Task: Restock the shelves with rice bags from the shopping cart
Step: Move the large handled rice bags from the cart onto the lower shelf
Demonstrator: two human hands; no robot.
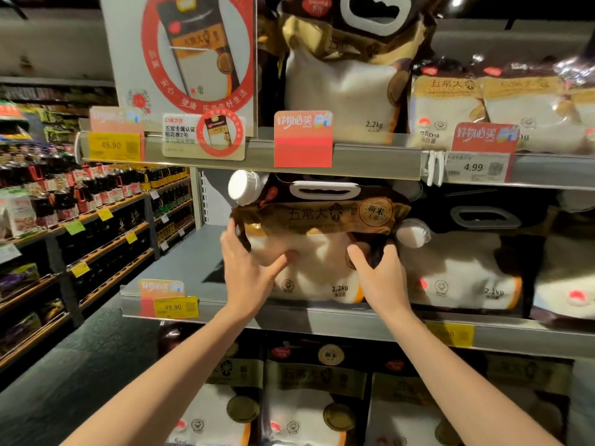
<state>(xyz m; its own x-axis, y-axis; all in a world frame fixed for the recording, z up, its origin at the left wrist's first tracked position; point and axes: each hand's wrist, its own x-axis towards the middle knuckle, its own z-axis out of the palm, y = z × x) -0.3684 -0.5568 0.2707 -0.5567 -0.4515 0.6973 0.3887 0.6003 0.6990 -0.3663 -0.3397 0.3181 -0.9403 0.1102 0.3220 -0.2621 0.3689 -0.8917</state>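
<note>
Your left hand point(248, 272) is spread wide. Its straight fingers press the left side of the bag point(322, 243), and the thumb lies across the front. Your right hand point(381, 272) grips the bag's right side, fingers curled round the edge, thumb on the front. The bag stands at the front edge of the middle shelf point(289, 315), its top just under the upper rail point(370, 156). A second bag point(460, 272) stands just beside it on the right. To its left, bare shelf floor runs to the shelf's left end.
</note>
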